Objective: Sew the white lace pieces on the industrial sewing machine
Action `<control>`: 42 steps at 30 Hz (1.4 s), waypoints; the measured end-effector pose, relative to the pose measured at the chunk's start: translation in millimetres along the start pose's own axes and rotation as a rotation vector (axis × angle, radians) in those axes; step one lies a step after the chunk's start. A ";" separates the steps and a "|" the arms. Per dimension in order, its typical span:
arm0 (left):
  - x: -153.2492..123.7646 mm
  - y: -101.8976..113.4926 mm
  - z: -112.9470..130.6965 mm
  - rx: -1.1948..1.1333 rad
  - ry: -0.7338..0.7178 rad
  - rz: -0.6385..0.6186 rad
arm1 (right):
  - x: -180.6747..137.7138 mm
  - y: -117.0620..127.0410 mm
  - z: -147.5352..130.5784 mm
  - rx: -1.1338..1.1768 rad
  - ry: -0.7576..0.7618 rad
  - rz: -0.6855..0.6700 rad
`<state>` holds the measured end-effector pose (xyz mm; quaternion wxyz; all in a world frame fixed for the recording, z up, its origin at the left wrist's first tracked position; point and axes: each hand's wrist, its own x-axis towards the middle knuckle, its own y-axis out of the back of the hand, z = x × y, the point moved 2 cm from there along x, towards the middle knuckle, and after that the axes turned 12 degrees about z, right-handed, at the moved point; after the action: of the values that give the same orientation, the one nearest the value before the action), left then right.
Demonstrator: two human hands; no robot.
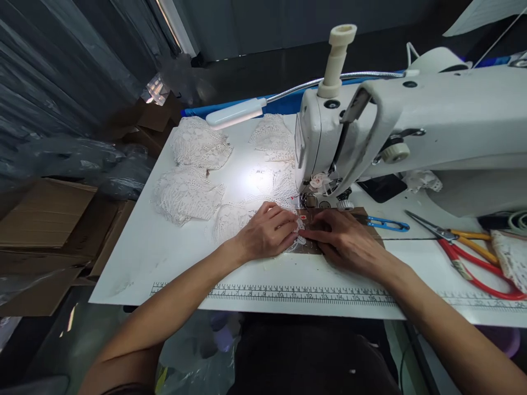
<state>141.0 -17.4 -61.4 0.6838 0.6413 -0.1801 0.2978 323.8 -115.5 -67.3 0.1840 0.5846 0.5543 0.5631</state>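
Note:
My left hand [269, 230] is closed, with curled fingers pressing the edge of a white lace piece [233, 220] against the bed beside the needle area. My right hand [348, 238] lies to the right of the presser foot; its index finger reaches to the same lace edge, its other fingers bent in. Beneath both hands is a brown plate [304, 247] set in the table. The white sewing machine [444, 115] stands over the work, its presser foot [305, 201] just beyond my fingertips. My hands partly hide the lace between them.
More white lace pieces [187, 193] lie at the left of the table. A lamp [236, 113] lights the work. Blue thread snips [387, 224], red-handled scissors [473, 269] and an orange-handled tool [477, 244] lie right. A printed ruler [280, 293] follows the front edge; cardboard boxes [45, 214] stand left.

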 end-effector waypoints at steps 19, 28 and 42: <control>2.0 -2.5 -2.5 0.152 0.001 -0.100 | 0.1 -3.9 -1.2 0.000 0.023 0.046; 20.9 -5.6 -31.3 -0.018 -0.020 -0.176 | 5.8 -5.6 -7.1 -0.091 -0.054 0.070; 8.0 -12.8 -29.8 -0.053 0.050 -0.005 | 7.5 -9.0 -8.5 -0.140 -0.058 0.084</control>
<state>151.2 13.4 -69.6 0.7056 0.6158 -0.1689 0.3071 310.7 -109.7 -68.9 0.2168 0.6091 0.4831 0.5905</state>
